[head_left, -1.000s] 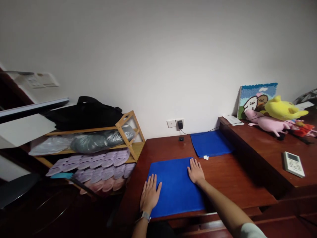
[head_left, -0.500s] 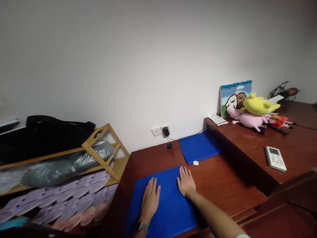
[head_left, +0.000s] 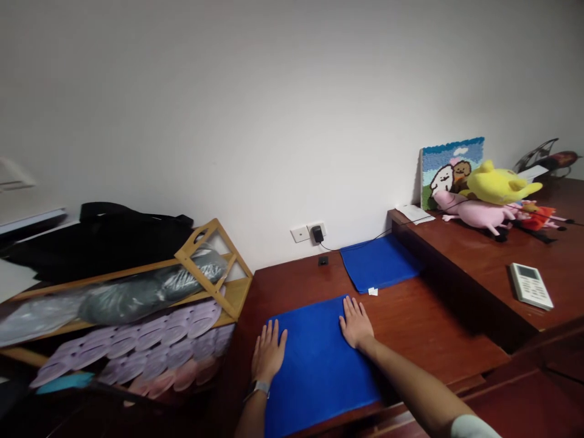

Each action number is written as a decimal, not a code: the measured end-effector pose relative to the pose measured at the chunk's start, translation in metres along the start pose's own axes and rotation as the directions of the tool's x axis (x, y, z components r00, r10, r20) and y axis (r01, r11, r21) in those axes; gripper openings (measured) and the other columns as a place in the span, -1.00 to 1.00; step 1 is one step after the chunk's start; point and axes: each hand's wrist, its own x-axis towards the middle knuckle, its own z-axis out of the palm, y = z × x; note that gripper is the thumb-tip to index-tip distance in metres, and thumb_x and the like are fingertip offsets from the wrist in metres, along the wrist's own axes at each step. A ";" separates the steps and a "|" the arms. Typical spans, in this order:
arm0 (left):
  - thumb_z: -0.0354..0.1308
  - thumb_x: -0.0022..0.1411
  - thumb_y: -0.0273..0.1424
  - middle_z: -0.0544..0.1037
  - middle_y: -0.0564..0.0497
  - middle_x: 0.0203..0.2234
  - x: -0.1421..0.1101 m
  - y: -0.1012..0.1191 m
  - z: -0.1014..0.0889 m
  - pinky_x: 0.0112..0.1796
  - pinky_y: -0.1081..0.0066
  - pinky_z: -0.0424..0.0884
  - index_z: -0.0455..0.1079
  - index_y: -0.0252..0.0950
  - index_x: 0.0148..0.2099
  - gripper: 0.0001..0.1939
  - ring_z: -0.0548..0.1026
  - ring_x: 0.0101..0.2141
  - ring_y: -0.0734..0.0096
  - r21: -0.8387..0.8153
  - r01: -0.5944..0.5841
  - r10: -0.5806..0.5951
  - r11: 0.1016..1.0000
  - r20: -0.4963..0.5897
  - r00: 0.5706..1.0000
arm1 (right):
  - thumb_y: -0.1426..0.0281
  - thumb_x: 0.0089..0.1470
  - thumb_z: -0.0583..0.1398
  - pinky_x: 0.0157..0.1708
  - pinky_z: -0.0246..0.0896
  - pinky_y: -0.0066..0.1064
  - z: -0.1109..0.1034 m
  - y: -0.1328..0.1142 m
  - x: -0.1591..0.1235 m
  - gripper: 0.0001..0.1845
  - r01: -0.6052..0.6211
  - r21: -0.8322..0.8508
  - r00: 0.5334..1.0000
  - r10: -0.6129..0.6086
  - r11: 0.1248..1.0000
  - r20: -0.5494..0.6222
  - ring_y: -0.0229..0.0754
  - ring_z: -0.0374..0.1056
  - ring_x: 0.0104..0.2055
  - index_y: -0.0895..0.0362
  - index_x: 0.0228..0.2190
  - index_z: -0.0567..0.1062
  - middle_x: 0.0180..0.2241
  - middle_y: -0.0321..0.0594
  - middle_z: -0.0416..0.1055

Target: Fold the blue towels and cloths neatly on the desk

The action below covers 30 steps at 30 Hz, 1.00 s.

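A blue cloth [head_left: 319, 365] lies spread flat on the reddish-brown wooden desk [head_left: 292, 277]. My left hand [head_left: 269, 351] rests palm down across the cloth's left edge near its far corner, fingers stretched out. A watch [head_left: 260, 388] is on that wrist. At the cloth's far right corner, my right hand [head_left: 356, 322] also lies flat with the fingers out. Neither hand grips anything. Farther back on the desk is a second blue cloth [head_left: 381, 263] with a small white tag [head_left: 373, 292] at its near edge.
On the raised surface at right are a white calculator-like device [head_left: 530, 285], a pink pig plush [head_left: 479, 213], a yellow plush [head_left: 499, 182] and a dog picture [head_left: 451, 170]. A black plug [head_left: 317, 234] sits in the wall socket. Left, a wooden rack [head_left: 237, 295] holds purple slippers [head_left: 159, 331].
My left hand has shifted left, from on the cloth to its left edge, with the fingers more spread. My right hand stays at the far right corner. The camera view has turned slightly left.
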 end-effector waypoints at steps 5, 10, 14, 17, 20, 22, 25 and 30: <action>-0.35 0.48 0.00 -0.01 -0.16 0.48 -0.004 -0.025 0.002 0.39 0.05 -0.01 -0.05 -0.38 0.52 -0.23 -0.03 0.45 0.08 0.009 0.025 -0.025 1.000 -0.047 0.999 | 0.14 0.36 -0.24 0.45 -0.58 -0.12 -0.006 -0.004 0.005 -0.22 -0.022 -0.046 0.998 0.024 0.999 0.053 -0.06 -0.42 0.54 0.27 0.45 -0.13 0.50 -0.19 -0.31; -0.33 0.48 0.00 0.03 -0.16 0.47 -0.007 -0.019 0.006 0.38 0.05 0.00 -0.03 -0.36 0.51 -0.24 -0.01 0.45 0.09 -0.016 0.013 -0.015 1.000 -0.079 0.997 | 0.12 0.36 -0.25 0.45 -0.57 -0.13 -0.005 -0.006 0.020 -0.21 -0.026 -0.042 0.999 0.028 0.999 0.042 -0.10 -0.44 0.54 0.23 0.46 -0.16 0.50 -0.24 -0.32; -0.31 0.48 0.00 0.04 -0.16 0.47 -0.007 -0.020 0.006 0.38 0.03 0.02 -0.02 -0.37 0.51 -0.24 0.01 0.44 0.10 -0.018 0.009 -0.011 1.000 -0.086 0.996 | 0.10 0.36 -0.28 0.45 -0.59 -0.16 0.002 -0.005 0.024 -0.20 -0.027 -0.044 1.000 0.027 0.999 0.013 -0.11 -0.45 0.54 0.26 0.46 -0.17 0.50 -0.22 -0.33; -0.30 0.48 -0.01 0.05 -0.17 0.47 -0.006 -0.023 0.007 0.38 0.04 0.03 -0.01 -0.37 0.51 -0.24 0.01 0.44 0.11 -0.008 0.010 -0.011 1.000 -0.083 0.996 | 0.11 0.37 -0.28 0.45 -0.60 -0.16 0.004 -0.004 0.023 -0.21 -0.014 -0.033 1.000 0.014 0.999 0.011 -0.11 -0.44 0.54 0.27 0.45 -0.17 0.50 -0.19 -0.32; -0.30 0.47 -0.02 0.08 -0.15 0.46 -0.004 -0.029 0.008 0.38 0.01 0.02 0.03 -0.35 0.50 -0.26 0.05 0.43 0.10 0.026 0.017 -0.014 1.000 -0.084 0.996 | 0.12 0.37 -0.27 0.45 -0.61 -0.16 0.003 -0.005 0.023 -0.21 -0.014 -0.014 1.000 0.014 1.000 -0.002 -0.10 -0.45 0.54 0.29 0.45 -0.17 0.50 -0.19 -0.34; -0.30 0.47 -0.05 0.14 -0.19 0.44 -0.001 -0.026 0.006 0.38 -0.03 0.00 0.10 -0.39 0.47 -0.26 0.10 0.42 0.05 0.046 0.012 -0.007 0.999 -0.118 0.993 | 0.12 0.37 -0.27 0.45 -0.63 -0.15 0.002 -0.005 0.024 -0.21 -0.013 0.003 1.000 0.013 1.000 -0.005 -0.10 -0.46 0.54 0.29 0.45 -0.16 0.50 -0.18 -0.34; -0.36 0.49 -0.10 0.18 -0.27 0.42 0.008 0.010 -0.002 0.38 0.01 0.01 0.14 -0.50 0.44 -0.26 0.11 0.41 0.04 -0.012 -0.012 0.009 1.000 -0.218 0.976 | 0.13 0.37 -0.25 0.46 -0.64 -0.13 0.000 -0.004 0.025 -0.21 -0.004 0.029 1.000 0.004 1.000 -0.004 -0.09 -0.46 0.54 0.29 0.45 -0.16 0.50 -0.16 -0.34; -0.38 0.52 -0.12 0.17 -0.16 0.43 0.021 0.132 -0.018 0.38 0.11 0.03 0.10 -0.36 0.47 -0.32 0.07 0.43 0.18 -0.159 -0.288 0.268 0.945 -0.131 0.954 | 0.12 0.37 -0.27 0.46 -0.62 -0.12 -0.002 -0.001 0.025 -0.21 0.024 0.061 1.000 -0.023 0.998 -0.018 -0.08 -0.46 0.54 0.30 0.45 -0.15 0.50 -0.14 -0.31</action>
